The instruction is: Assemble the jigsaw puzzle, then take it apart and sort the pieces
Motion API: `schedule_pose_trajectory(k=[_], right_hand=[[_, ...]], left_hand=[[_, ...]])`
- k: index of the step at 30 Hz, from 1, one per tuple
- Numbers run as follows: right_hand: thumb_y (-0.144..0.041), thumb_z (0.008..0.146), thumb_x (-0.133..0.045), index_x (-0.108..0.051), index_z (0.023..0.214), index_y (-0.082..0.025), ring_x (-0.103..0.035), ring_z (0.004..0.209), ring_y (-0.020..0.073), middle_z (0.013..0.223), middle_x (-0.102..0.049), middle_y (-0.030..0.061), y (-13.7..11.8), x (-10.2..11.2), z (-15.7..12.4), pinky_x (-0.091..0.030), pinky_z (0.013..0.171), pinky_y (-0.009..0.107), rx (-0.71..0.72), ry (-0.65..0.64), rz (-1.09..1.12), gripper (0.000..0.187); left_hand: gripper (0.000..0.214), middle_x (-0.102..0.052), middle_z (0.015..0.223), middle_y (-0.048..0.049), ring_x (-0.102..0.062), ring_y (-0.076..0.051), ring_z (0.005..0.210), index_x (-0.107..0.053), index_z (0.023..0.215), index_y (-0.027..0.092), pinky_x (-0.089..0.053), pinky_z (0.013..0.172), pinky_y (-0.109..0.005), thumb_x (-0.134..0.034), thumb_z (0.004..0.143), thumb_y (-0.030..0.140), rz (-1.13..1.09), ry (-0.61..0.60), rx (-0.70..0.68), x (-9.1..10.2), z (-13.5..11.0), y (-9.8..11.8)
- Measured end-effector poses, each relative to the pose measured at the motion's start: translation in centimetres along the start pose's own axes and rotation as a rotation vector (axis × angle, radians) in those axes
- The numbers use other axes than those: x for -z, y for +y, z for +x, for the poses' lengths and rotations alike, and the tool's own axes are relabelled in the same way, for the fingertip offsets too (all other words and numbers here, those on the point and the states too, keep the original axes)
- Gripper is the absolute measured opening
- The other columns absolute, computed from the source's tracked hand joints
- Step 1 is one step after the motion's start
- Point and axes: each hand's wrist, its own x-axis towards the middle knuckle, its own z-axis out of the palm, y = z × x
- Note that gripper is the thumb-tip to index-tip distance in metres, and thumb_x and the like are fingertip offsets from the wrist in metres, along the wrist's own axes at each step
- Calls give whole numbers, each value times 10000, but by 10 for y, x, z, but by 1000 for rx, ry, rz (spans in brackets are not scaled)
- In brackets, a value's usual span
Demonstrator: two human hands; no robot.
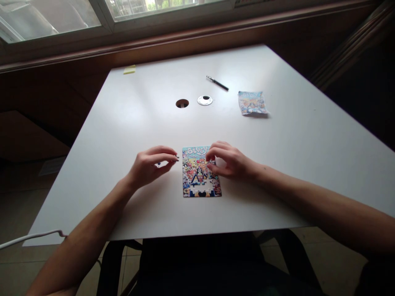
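A small colourful jigsaw puzzle point(199, 174) lies flat on the white table point(277, 164), near the front edge, with a white gap in its lower part. My left hand point(151, 164) hovers just left of the puzzle, its thumb and fingers pinched on a small puzzle piece point(158, 164). My right hand point(230, 160) rests with curled fingers on the puzzle's upper right edge, fingertips pressing on it.
A printed colourful packet point(251, 102) lies at the right rear. A black pen point(217, 83), a round metal cable cap point(205, 100) and an open cable hole point(182, 103) sit further back. A yellow sticky note point(129, 70) lies at the far left corner. A window runs behind.
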Motion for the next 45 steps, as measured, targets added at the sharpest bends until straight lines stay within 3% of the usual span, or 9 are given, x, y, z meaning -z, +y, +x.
schedule_pose_trajectory(k=[4,8,15,25,29,35,45], right_hand=[[-312,930,-614,-569,1089,-198,-542,860,195,932,-645,59,-14,-7,-1,-428,833,365,155,-62,-98,201],[-307,971,-572,-565,1081,-209,-541,850,186,922,-663,42,-21,-15,-2,-395,821,356,222,-115,-165,147],[-263,962,-579,-558,1074,-205,-555,827,175,918,-669,39,-20,-17,-2,-403,810,343,197,-50,-160,128],[-243,926,-593,-550,1059,-230,-556,836,185,920,-660,33,-20,-17,-3,-414,820,361,174,-64,-139,141],[-235,887,-626,-580,1006,-226,-544,896,200,971,-630,53,-13,-5,-4,-422,866,378,102,-93,-111,127],[-207,790,-687,-615,891,-207,-496,1049,231,1081,-550,79,-4,16,-1,-425,955,397,-36,-220,70,123],[-226,770,-720,-625,853,-205,-446,1109,254,1163,-525,90,-10,14,-4,-400,1019,438,-32,-332,105,128]], left_hand=[[168,-734,1075,-81,-717,-152,962,-710,1038,194,-626,876,-277,-660,896,119,-104,-48,-112,-30,3,30],[153,-718,1059,-92,-715,-152,931,-690,1034,179,-626,856,-258,-677,888,131,-144,-71,-145,-39,-1,33],[142,-712,1044,-88,-711,-152,924,-685,1008,178,-623,865,-268,-683,878,122,-149,-53,-157,-37,-2,31],[191,-718,1067,-81,-713,-157,935,-681,1048,201,-620,866,-274,-693,871,129,-174,-71,-133,-39,-3,30],[272,-696,1127,-109,-697,-177,1003,-650,1125,199,-619,875,-311,-707,863,152,-128,-77,-168,-35,0,29],[190,-684,949,-68,-663,-161,844,-660,983,199,-588,754,-320,-699,817,115,-46,-93,-193,-29,4,27],[151,-694,957,-47,-648,-177,891,-668,950,238,-554,795,-350,-689,816,173,-1,-185,-167,-30,-4,19]])
